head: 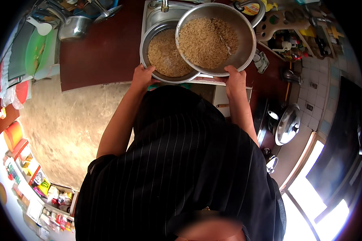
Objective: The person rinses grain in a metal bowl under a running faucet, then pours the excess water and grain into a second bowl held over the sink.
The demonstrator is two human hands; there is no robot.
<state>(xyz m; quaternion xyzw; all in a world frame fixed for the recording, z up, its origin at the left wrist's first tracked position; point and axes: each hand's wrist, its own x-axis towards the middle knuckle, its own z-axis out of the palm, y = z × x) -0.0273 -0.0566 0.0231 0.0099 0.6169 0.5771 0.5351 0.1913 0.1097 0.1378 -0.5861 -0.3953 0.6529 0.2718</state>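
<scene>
My left hand (143,76) grips the near left rim of a metal basin (143,48), thumb over the edge. Wet-looking brown grain (166,57) lies in that basin. My right hand (236,75) is closed on the near rim of a second metal basin (247,42), which is raised and overlaps the first one's right side. A mound of the same grain (203,42) fills its left and middle part. Both basins are in front of a steel sink (157,15) with a faucet (165,6). The fingers under the rims are mostly hidden.
A dark red countertop (99,54) extends to the left, with a steel saucepan (74,27) and a green plastic basket (37,52) beyond. A grey cloth (261,61) lies right of the basins, near a condiment rack (282,27). Farther right is a pan lid (288,124).
</scene>
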